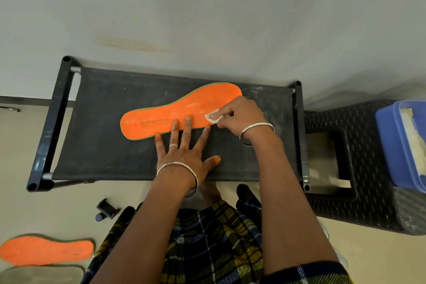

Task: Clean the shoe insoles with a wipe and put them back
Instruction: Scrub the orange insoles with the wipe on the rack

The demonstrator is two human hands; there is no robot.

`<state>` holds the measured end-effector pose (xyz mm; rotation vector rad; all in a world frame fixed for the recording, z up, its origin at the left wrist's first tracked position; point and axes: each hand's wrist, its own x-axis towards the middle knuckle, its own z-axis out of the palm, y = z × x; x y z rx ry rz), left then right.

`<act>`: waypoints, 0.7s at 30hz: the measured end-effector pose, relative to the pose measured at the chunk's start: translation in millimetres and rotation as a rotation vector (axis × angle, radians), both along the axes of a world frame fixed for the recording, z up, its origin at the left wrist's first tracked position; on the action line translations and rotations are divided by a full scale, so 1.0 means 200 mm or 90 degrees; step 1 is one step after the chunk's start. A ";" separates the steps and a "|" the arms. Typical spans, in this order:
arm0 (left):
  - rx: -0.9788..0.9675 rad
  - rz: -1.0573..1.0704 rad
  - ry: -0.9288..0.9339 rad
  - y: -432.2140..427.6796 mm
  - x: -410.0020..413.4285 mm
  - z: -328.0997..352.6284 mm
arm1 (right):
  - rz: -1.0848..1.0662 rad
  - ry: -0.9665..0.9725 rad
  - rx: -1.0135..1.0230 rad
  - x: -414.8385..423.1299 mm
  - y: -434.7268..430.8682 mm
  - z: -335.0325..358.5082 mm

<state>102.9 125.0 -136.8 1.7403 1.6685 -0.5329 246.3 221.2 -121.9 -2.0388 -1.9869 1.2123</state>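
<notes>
Orange insole (175,113) flat on black counter (103,145); left hand (184,157) spread, straight fingers (187,127) pressing its near edge; right hand (239,115) curled, pinching a small white wipe (213,117) against its wide end; second insole (46,250) on floor (57,210), lower left; blue box (396,145) on dark stool (368,191), right

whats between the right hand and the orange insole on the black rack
A small white wipe, pinched by the right hand and pressed onto the insole, as the head view shows.
</notes>
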 end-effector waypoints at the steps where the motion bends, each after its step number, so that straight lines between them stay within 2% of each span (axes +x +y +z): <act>1: -0.001 -0.001 0.001 0.00 0.00 0.00 | 0.014 0.012 -0.034 0.00 0.00 0.00; 3: 0.002 -0.003 -0.003 0.00 0.00 0.00 | -0.006 0.049 -0.051 0.02 0.01 0.00; 6: 0.002 -0.006 -0.010 0.00 -0.01 0.00 | -0.155 0.120 0.080 0.05 0.04 0.03; 8: 0.000 -0.010 -0.010 0.00 -0.01 0.00 | -0.231 0.087 0.214 0.07 0.05 0.03; 10: 0.001 -0.009 -0.011 0.00 -0.01 0.00 | -0.228 0.007 0.255 0.06 0.04 0.03; 12: -0.001 -0.006 -0.010 0.00 -0.01 0.00 | -0.183 -0.032 0.175 0.04 0.02 0.02; 18: -0.004 -0.007 -0.009 0.00 -0.01 0.00 | -0.117 -0.030 -0.043 -0.04 0.00 0.07; 21: -0.006 -0.009 -0.009 0.00 -0.01 0.00 | -0.156 0.026 -0.056 -0.03 0.01 0.06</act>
